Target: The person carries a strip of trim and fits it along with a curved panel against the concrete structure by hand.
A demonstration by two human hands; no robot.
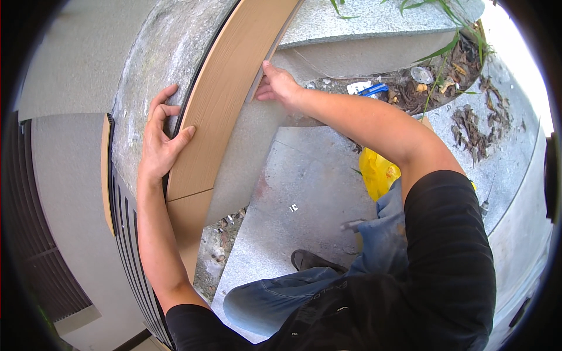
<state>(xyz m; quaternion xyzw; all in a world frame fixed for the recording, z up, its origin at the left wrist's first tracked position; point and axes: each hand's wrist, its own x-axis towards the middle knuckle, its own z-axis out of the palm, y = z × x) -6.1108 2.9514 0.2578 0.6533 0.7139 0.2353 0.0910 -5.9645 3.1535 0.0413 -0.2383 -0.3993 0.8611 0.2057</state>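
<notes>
1. From where I stand, a long wood-grain plank (pixel 237 76) runs along the edge of the rough concrete ledge (pixel 155 64), its upper end passing out of view; a thin black strip (pixel 206 58) borders its left edge.

2. The person's left hand (pixel 161 140) is at that left edge: thumb on the plank's face, fingers spread toward the concrete. That grip is open, bracing rather than clasping.

3. The right hand (pixel 278 86) is at the plank's right edge, over a narrow pale strip, fingers partly curled. I can't tell whether this grip pinches anything or merely presses.

4. Below the left hand, the plank meets a lower plank (pixel 186 228) at a thin seam, the two in line. I'd judge that joint as already made up.

5. What seems left is settling the upper stretch, since both hands attend to its edges; fastening I cannot judge, as no fixings show on the face.

6. A small metal clip (pixel 294 207) lies loose toward the middle of the stone slab (pixel 287 155), apparently unused.

7. A blue utility knife (pixel 373 89) rests at the left end of the leaf-strewn planting bed (pixel 430 96), out of either hand. A yellow plastic bag (pixel 376 174) sits by the slab's right edge, beside the person's leg.
</notes>
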